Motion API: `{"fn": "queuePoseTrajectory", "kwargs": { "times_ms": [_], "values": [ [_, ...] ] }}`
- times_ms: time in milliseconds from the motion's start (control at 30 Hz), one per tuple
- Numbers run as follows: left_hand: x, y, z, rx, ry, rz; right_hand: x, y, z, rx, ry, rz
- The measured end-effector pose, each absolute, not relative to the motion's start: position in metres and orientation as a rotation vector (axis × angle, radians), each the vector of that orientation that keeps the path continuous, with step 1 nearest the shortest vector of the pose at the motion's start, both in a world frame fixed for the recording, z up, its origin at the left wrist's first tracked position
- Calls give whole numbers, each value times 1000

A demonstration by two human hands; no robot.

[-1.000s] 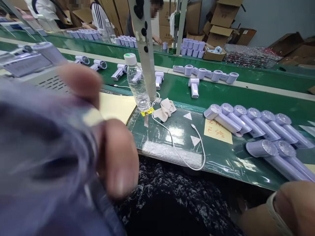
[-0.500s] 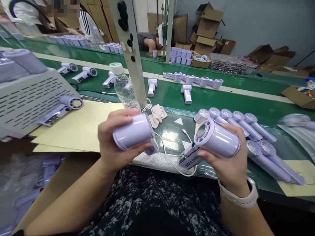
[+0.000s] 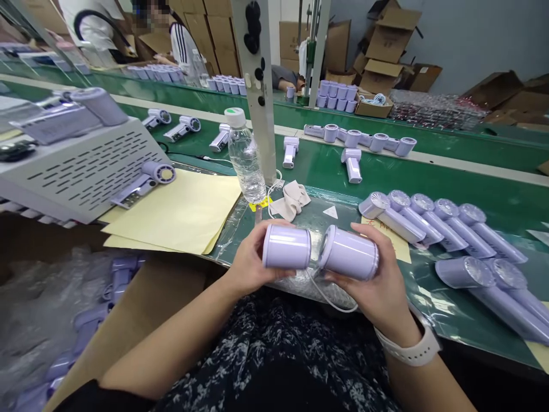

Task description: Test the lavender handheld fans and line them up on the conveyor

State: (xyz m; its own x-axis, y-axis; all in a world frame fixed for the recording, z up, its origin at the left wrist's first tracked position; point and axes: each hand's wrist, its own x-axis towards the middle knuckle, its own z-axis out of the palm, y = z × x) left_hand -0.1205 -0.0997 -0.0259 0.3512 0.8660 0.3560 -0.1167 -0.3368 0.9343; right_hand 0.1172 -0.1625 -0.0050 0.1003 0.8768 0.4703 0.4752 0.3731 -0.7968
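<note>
Above the table's front edge, my left hand (image 3: 251,260) is closed around a lilac handheld fan (image 3: 286,247). My right hand (image 3: 384,274) grips a second lilac handheld fan (image 3: 350,253). The two round fan heads face each other with a narrow gap between them, and both handles are hidden from this angle. A white cable (image 3: 328,300) hangs in a loop below them. Behind the fans lie a crumpled beige cloth (image 3: 292,200) and a small white triangular piece (image 3: 330,212).
Several wrapped fans (image 3: 446,223) lie in rows at the right. A water bottle (image 3: 246,160) stands beside a metal post (image 3: 259,91). Yellow sheets (image 3: 171,212) and a slotted grey machine (image 3: 90,166) are at the left. Beyond runs a green conveyor (image 3: 317,160) with fans; people work behind it.
Both hands have brought their fans closer together, head facing head. The handle of the right fan, visible before, is now hidden. The camera view has shifted toward the left.
</note>
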Motion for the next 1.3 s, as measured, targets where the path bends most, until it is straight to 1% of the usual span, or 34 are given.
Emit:
{"fn": "queuePoseTrajectory", "kwargs": {
  "times_ms": [67,167,233,333,367,400,433,467,533,600,700,767,867,933,967,1033,1133,1233,1300],
  "values": [
    [-122,-104,-22,1648,463,1152,109,-168,-4,-1262,-1478,487],
    [-122,-110,-16,1858,249,921,90,-173,-10,-1282,-1338,602],
    [-120,-114,-16,1928,299,812,81,-174,-12,-1274,-1308,779],
    [-127,-124,-20,1821,505,958,84,-163,-1,-1183,-1555,1160],
    [-131,-128,-22,1792,566,1013,89,-153,6,-1159,-1696,1220],
    [-137,-133,-22,1793,612,1049,92,-140,14,-1162,-1829,1207],
    [-143,-138,-22,1828,652,1064,95,-123,21,-1210,-1928,1101],
    [-148,-143,-21,1885,688,1064,94,-104,26,-1281,-1953,913],
    [-156,-151,-18,2004,758,1052,83,-60,25,-1487,-1830,583],
    [-160,-157,-18,2069,838,1048,64,-22,12,-1551,-1796,525],
    [-161,-160,-24,2107,889,1059,43,5,-3,-1560,-1871,616],
    [-162,-158,-29,2114,889,1071,43,-4,4,-1542,-1900,647],
    [-160,-151,-35,2123,856,1074,58,-43,37,-1428,-1909,748],
    [-156,-146,-35,2143,802,1081,65,-74,57,-1175,-1918,1022],
    [-152,-143,-34,2152,774,1083,65,-87,63,-1117,-1910,1055],
    [-143,-140,-32,2184,708,1081,60,-107,62,-1120,-1889,992],
    [-131,-140,-29,2265,648,1102,50,-119,44,-1203,-1845,834],
    [-124,-144,-31,2320,674,1166,50,-123,28,-1251,-1739,711],
    [-122,-146,-32,2351,689,1169,54,-125,24,-1231,-1692,695]
  ]
}}
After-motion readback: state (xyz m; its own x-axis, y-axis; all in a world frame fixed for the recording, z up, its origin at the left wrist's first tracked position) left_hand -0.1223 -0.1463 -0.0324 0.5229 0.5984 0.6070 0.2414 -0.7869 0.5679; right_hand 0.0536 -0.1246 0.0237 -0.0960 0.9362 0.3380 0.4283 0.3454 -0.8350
